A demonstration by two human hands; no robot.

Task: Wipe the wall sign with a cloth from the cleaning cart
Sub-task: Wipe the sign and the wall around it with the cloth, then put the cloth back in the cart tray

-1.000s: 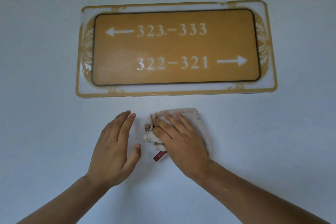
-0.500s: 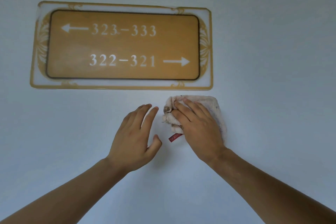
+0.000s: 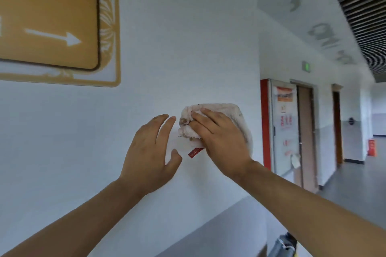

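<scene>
Now right hand [image 3: 221, 142] presses cloth [image 3: 240, 117] flat-palmed on wall, below-right of sign [image 3: 52, 27]; left hand [image 3: 148, 152] nearer sign, released.

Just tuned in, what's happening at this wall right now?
A person is at a white wall with a crumpled pale cloth under the right hand, pressed against the wall. The left hand is open beside it, holding nothing. The cloth sits below and to the right of the yellow wall sign, not on it. A corridor with doors runs off to the right.
</scene>
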